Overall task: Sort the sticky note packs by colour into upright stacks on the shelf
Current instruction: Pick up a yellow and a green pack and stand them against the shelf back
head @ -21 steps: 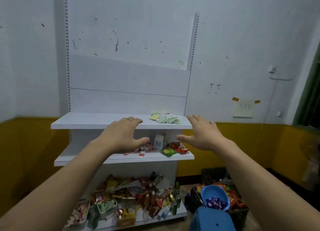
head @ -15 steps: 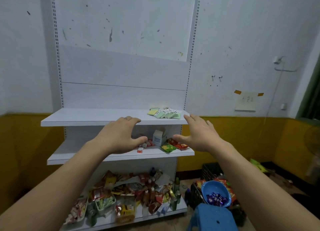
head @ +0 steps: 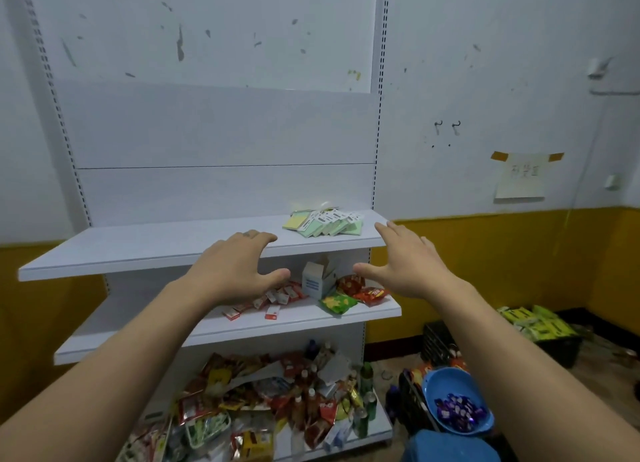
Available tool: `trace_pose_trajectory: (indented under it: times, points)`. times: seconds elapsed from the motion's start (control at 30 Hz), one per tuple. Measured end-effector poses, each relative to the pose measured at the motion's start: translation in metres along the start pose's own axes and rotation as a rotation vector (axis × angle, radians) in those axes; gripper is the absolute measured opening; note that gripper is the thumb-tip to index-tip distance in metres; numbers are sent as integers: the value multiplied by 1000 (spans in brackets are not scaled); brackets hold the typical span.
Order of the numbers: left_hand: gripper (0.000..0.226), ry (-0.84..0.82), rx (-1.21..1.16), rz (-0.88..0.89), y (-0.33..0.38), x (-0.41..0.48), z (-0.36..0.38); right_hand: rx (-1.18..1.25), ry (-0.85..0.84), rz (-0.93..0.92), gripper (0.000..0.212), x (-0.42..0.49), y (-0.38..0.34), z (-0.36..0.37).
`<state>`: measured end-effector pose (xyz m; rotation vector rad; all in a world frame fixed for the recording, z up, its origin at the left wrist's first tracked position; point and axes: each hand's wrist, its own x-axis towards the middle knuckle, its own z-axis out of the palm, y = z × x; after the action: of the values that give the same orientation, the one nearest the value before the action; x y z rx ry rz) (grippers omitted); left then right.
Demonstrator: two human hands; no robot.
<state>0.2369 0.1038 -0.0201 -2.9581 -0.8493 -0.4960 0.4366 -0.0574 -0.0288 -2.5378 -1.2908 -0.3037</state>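
Pastel green and yellow sticky note packs, each wrapped in clear film with a white printed label, lie flat in an overlapping, fanned row near the right end of the white metal top shelf, toward its back edge. A person's left hand is held at the shelf's front edge, well left of the packs, with its fingers loosely curved and holding nothing; whether the fingertips touch the shelf cannot be told. The right hand hangs just off the shelf's right front corner, fingers straight and spread, also empty. Neither hand touches a pack. The packs look light and fairly stiff, small paper blocks likely to keep their shape. The glossy film is probably slippery, though, and overlapped packs may slide when one is pulled. A pinch across the two flat faces, or thumb and fingers on opposite side edges, appears the surest hold. Stood on edge, a pack will probably need a neighbour or the back panel for support. Most packs appear green, with one yellow at the row's left end; the count cannot be made out.
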Motion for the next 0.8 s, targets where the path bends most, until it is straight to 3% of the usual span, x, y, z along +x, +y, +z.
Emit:
trace_pose_trajectory:
  times: [0.27,0.8]
  points:
    - [72,3,10,-68,-33,55,22,40,5,-38,91,78,2,29]
    - [69,-22,-110,-20,-189,210,91,-56,-26,38,89,259,-61,108]
